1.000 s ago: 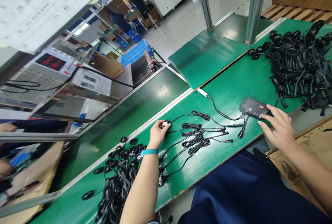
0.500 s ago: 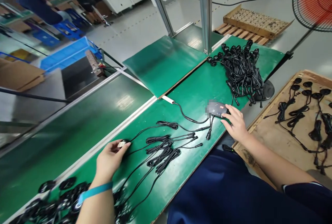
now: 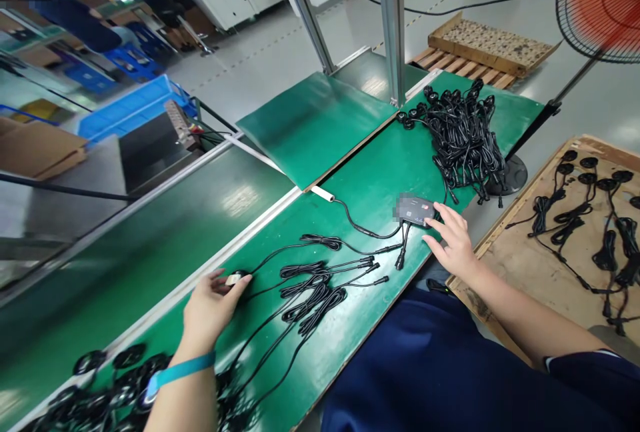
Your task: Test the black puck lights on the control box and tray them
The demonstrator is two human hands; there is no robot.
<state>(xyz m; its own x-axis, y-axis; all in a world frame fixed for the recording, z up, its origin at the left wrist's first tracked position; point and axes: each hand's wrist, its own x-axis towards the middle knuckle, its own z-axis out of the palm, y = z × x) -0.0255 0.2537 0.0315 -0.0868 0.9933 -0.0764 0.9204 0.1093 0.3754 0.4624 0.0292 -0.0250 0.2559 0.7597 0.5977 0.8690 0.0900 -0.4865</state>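
From the head view, on the green worktop (image 3: 380,169), the left hand (image 3: 211,302) pinches a round black piece (image 3: 241,276) whose cable (image 3: 321,241) runs right towards the dark box (image 3: 419,211). The right hand (image 3: 453,240), partly open, rests fingertips on the box's right edge. A leftward tug could drag that lightly steadied box or strain the cable's joint; the bundled cables (image 3: 313,301) nearer could snag it.

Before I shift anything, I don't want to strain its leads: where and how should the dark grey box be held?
I'd pinch the right end of the dark grey box by its long edges, coming from the right, where the right hand is. It lies flat, and two cables leave its near side towards the left end.
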